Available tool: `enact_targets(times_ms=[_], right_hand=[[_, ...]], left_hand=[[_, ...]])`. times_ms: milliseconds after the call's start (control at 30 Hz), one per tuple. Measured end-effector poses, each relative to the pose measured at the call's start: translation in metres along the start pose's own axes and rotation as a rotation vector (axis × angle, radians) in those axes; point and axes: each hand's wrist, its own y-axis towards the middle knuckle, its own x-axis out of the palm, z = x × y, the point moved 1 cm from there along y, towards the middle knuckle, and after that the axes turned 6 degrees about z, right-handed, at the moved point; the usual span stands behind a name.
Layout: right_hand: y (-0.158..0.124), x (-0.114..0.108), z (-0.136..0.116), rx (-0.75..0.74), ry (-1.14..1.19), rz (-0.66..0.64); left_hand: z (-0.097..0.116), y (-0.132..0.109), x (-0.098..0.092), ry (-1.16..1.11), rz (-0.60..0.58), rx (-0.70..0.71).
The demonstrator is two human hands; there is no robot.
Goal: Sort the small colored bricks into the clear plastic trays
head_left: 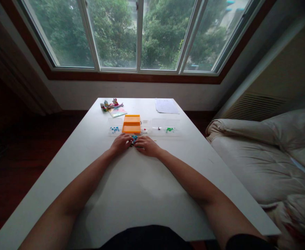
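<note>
Small blue building bricks [134, 139] are clustered between my two hands, low over the white table. From the left, my left hand [121, 143] reaches them with its fingers bent in and the fingertips closed on that side. My right hand [147, 146] closes on them from the other side, with the fingers pointing left. Some dark and green bits lie under the fingertips. The fingers partly hide the bricks, and their exact shape is too small to tell. Just beyond stands an orange tray [131, 128] with a raised back section.
Clear boxes hold loose blue pieces [114, 129], red pieces [145, 130] and green pieces [170, 129]. Colourful toy figures [110, 104] stand far left by a pastel card [118, 111]. A paper sheet [167, 106] lies far right. A sofa [262, 152] flanks the table [142, 194].
</note>
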Motion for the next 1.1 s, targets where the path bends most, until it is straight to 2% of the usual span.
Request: enact_targets(times_ms=[267, 467, 800, 933, 1100], right_hand=[[-0.004, 0.000, 0.014, 0.125, 0.027, 0.178], [-0.010, 0.004, 0.032, 0.232, 0.045, 0.290], [-0.011, 0.007, 0.034, 0.238, 0.049, 0.289], [-0.012, 0.007, 0.035, 0.242, 0.056, 0.297], [-0.012, 0.005, 0.034, 0.241, 0.063, 0.308]], left_hand=[[0.006, 0.006, 0.004, 0.024, 0.015, 0.036], [0.009, 0.015, 0.004, 0.050, -0.072, 0.118], [0.006, 0.016, -0.003, 0.097, -0.109, 0.089], [0.010, 0.017, -0.010, 0.125, -0.158, 0.073], [0.014, 0.018, -0.015, 0.170, -0.166, 0.054]])
